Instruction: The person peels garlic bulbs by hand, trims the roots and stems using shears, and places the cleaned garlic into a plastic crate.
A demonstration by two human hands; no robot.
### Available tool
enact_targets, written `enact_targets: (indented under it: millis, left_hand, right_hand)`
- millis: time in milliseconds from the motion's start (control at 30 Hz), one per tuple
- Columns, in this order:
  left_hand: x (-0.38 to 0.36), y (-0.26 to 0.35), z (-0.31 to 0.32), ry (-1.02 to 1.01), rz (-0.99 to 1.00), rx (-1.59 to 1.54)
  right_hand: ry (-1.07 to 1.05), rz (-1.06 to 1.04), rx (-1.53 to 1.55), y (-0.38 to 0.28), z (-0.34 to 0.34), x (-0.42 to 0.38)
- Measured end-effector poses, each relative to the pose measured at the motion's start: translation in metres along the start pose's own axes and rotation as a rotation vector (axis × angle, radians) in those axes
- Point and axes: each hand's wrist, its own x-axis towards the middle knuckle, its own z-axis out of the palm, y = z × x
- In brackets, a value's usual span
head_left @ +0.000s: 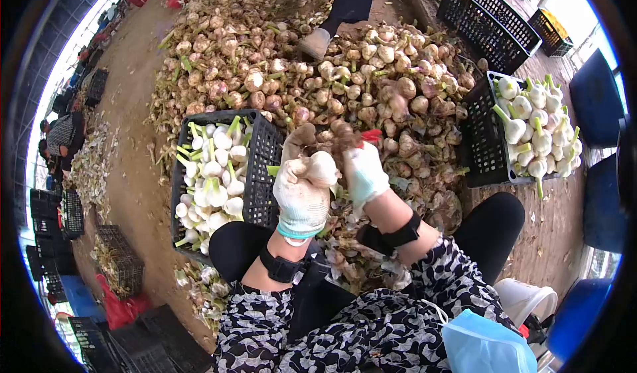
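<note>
My left hand [302, 190], in a white glove with dirty fingertips, is wrapped round a pale garlic bulb [322, 169] whose green stem end pokes out at the left. Just right of it, my right hand [361, 172], also gloved, has its fingers closed on a tool with a red handle [371, 135]; the rest of the tool is hidden. Beyond both hands spreads a big heap of unpeeled garlic [259, 74]. Cleaned white bulbs fill a black crate [265, 167] beside my left hand.
Another full crate [483, 134] stands at the right. An empty black crate [488, 21] lies at the upper right. A person's shoe [315, 43] rests on the heap. Peeled skins [358, 257] lie between my knees. A white bucket [524, 300] is at the lower right.
</note>
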Motion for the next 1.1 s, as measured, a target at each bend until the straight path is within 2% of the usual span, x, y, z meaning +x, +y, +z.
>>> enact_targets:
  millis: [33,67,100,133,167,200,233,267,300,367,433,467,567,600,633,700,733,767,800,833,867,900,967,1033,1100]
  left_hand:
    - [0.001,0.000,0.002,0.065,-0.017,-0.084]
    - [0.005,0.002,-0.010,-0.111,-0.037,-0.174]
    - [0.007,0.002,-0.018,-0.104,-0.035,-0.175]
    - [0.009,0.001,-0.024,-0.004,-0.050,-0.151]
    - [0.011,0.000,-0.026,0.093,-0.066,-0.126]
    - [0.005,0.003,-0.004,0.210,-0.024,-0.038]
    - [0.005,0.000,-0.003,0.210,-0.024,-0.037]
    - [0.005,-0.002,-0.004,0.190,0.047,0.091]
    - [0.005,-0.004,-0.003,0.168,0.116,0.219]
    - [0.002,0.000,-0.004,0.151,0.097,0.319]
    - [0.003,0.003,-0.008,-0.051,0.007,0.024]
    - [0.005,0.004,-0.008,-0.053,-0.023,-0.074]
    - [0.010,0.006,-0.014,0.034,-0.139,-0.148]
    - [0.012,0.007,-0.017,0.064,-0.136,-0.129]
    - [0.014,0.004,-0.020,0.019,-0.103,-0.126]
    - [0.012,0.008,-0.013,0.049,-0.131,-0.111]
    - [0.013,0.011,-0.010,0.043,-0.133,-0.110]
    - [0.013,0.012,-0.010,-0.004,-0.126,-0.101]
    - [0.011,0.012,-0.010,-0.046,-0.123,-0.099]
    - [0.010,0.010,-0.009,-0.003,-0.087,-0.008]
    - [0.009,0.007,-0.007,0.060,0.026,0.229]
    - [0.010,0.006,-0.006,0.118,0.140,0.468]
    - [0.014,0.021,-0.019,0.100,0.474,0.862]
    - [0.007,0.057,-0.025,0.162,0.492,0.687]
    - [0.005,0.103,-0.044,0.436,0.521,0.921]
  right_hand:
    - [-0.076,0.126,0.315,0.012,-0.004,0.002]
    - [-0.039,0.017,0.269,0.006,-0.013,-0.007]
    - [-0.002,-0.089,0.224,-0.001,-0.022,-0.015]
    - [0.105,-0.371,0.015,0.088,0.001,-0.004]
    - [0.106,-0.370,0.017,0.056,-0.011,-0.012]
    - [-0.020,-0.038,0.380,-0.015,-0.034,-0.027]
    - [-0.149,0.303,0.734,-0.055,-0.043,-0.038]
    - [-0.118,0.146,0.426,-0.054,-0.036,-0.045]
    - [-0.120,-0.035,0.292,-0.052,-0.034,-0.048]
    - [-0.174,0.061,0.307,-0.054,-0.034,-0.047]
    - [-0.265,0.172,0.600,-0.053,-0.046,-0.032]
    - [-0.181,0.322,0.415,-0.041,-0.049,-0.025]
    - [-0.251,0.164,0.487,0.017,-0.052,-0.021]
    - [-0.323,0.052,-0.013,0.029,-0.056,-0.016]
    - [-0.326,0.062,-0.011,0.039,-0.060,-0.020]
    - [-0.150,-0.160,-0.239,-0.002,-0.074,-0.018]
    - [-0.157,0.000,0.008,0.000,-0.075,-0.014]
    - [-0.198,-0.105,0.186,-0.013,-0.081,-0.013]
    - [-0.263,0.046,0.494,-0.036,-0.077,-0.019]
    - [-0.368,-0.271,-0.086,-0.048,-0.077,-0.018]
    - [-0.376,-0.469,0.000,-0.023,-0.052,-0.022]
    - [-0.627,0.149,0.492,-0.064,-0.058,-0.036]
    - [-0.419,-0.176,0.719,-0.029,-0.018,-0.046]
    - [-0.549,0.133,0.291,0.009,-0.031,-0.031]
    - [-0.685,0.333,-0.409,0.026,-0.052,-0.014]
